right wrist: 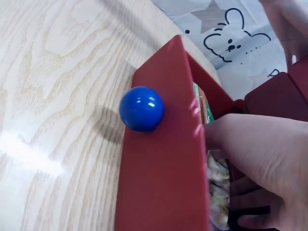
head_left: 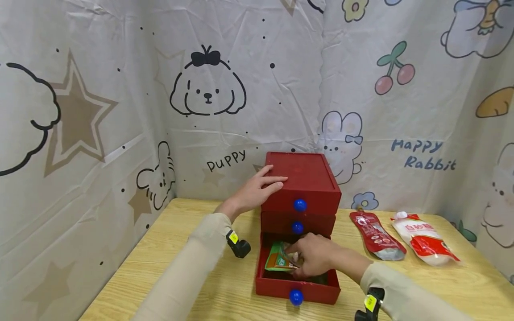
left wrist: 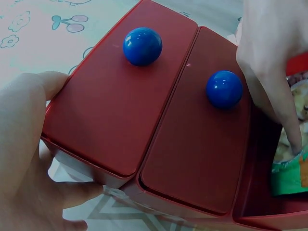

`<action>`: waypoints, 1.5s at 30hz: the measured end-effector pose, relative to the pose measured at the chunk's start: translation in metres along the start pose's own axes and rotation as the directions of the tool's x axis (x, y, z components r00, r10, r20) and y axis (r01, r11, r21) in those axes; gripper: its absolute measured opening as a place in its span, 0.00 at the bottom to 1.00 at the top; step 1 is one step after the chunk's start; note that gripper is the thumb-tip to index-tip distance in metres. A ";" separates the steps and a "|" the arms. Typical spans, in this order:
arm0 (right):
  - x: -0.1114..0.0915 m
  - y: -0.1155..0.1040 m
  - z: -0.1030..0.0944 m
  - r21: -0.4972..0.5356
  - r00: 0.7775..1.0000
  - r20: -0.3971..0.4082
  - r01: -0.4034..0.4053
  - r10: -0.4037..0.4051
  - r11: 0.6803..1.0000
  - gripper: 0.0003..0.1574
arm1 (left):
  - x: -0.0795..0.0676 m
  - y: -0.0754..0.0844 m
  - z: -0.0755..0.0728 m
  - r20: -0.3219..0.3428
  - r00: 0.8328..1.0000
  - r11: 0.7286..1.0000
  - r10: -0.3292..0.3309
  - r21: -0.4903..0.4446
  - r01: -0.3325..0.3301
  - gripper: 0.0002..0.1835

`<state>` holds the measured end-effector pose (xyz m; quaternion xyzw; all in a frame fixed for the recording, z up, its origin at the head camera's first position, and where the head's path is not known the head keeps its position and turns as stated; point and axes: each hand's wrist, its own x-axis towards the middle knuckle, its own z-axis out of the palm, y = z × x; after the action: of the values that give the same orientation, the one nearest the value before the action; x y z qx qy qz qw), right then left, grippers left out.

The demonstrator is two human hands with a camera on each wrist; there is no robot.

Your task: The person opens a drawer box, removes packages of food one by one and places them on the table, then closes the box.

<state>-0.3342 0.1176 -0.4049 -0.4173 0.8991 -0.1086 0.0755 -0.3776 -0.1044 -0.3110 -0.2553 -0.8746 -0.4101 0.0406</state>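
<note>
A red cabinet (head_left: 301, 171) with three stacked drawers and round blue knobs stands on the table. My left hand (head_left: 254, 191) rests on the left edge of its top with fingers fairly straight. The bottom drawer (head_left: 277, 287) is pulled out. Inside lies a green-and-orange packet (head_left: 275, 261), its clear part showing pale, lumpy contents (left wrist: 288, 144). My right hand (head_left: 317, 255) reaches into this drawer and grips the packet between thumb and fingers. In the right wrist view, the drawer's front panel (right wrist: 159, 178) partly hides the packet and fingertips.
To the right of the cabinet lie a red spouted pouch (head_left: 377, 236) and a red-and-white bag (head_left: 423, 238) with a white cap. A printed curtain (head_left: 249, 80) hangs behind the wooden table (head_left: 160, 258). The upper two drawers are closed.
</note>
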 end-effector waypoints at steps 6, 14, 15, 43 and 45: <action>-0.003 -0.004 -0.012 0.012 0.999 0.004 0.048 -0.048 0.999 0.27 | 0.000 -0.001 0.000 -0.011 1.000 1.000 0.003 0.005 -0.003 0.20; -0.012 -0.014 -0.034 0.024 0.998 0.051 0.045 -0.047 0.999 0.30 | -0.001 -0.002 0.001 -0.011 1.000 1.000 -0.010 0.006 0.010 0.20; -0.014 -0.016 -0.038 0.026 0.998 0.051 0.047 -0.048 0.999 0.30 | 0.000 -0.002 0.001 -0.012 1.000 1.000 -0.007 0.005 0.007 0.20; -0.165 0.022 -0.095 -0.077 0.952 -0.051 -0.306 0.302 0.949 0.34 | 0.003 -0.002 0.000 -0.008 1.000 1.000 0.012 0.029 -0.012 0.20; -0.172 0.029 -0.096 -0.097 0.931 -0.067 -0.364 0.359 0.926 0.37 | 0.004 -0.001 0.000 -0.003 1.000 0.999 0.011 0.037 -0.011 0.20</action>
<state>-0.2668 0.2801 -0.3123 -0.2452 0.9667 -0.0541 0.0502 -0.3815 -0.1037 -0.3107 -0.2584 -0.8805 -0.3943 0.0490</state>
